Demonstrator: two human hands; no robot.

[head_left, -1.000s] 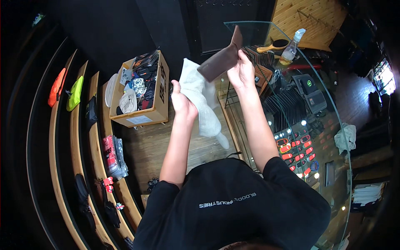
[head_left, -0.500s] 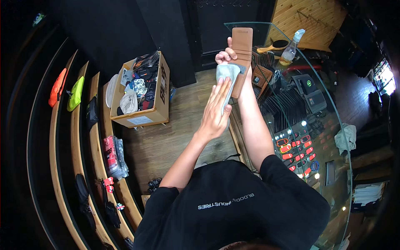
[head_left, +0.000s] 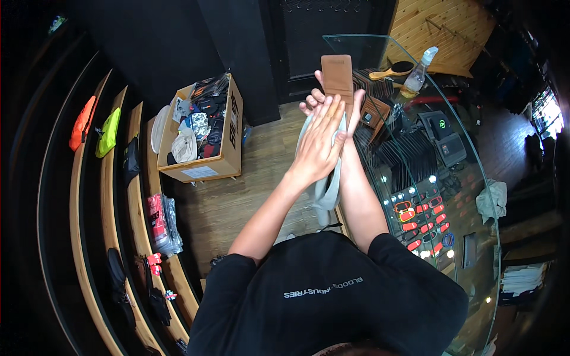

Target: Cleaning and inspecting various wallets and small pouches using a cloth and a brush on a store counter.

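Observation:
A brown leather wallet (head_left: 336, 74), folded open lengthwise, is held up in front of me over the near-left edge of the counter. My right hand (head_left: 354, 114) cradles it from below, thumb along its right side and fingertips showing at its left. Across the wallet's lower half, my left hand (head_left: 320, 139) presses down with straight fingers held together. Under that palm is a pale grey cloth (head_left: 330, 193), its loose end hanging below the wrist. The hand and cloth hide the wallet's lower part.
On the glass counter (head_left: 497, 249) to the right are a wooden-handled brush (head_left: 385, 75), a clear spray bottle (head_left: 415, 80), another brown wallet (head_left: 374, 113) and a black device (head_left: 444, 136). At left stand a cardboard box (head_left: 224, 159) of caps and wooden shelves (head_left: 77, 196).
The wallet has come slightly lower and to the left. My left hand has slid right and up over it, and more of the cloth now hangs below the hand.

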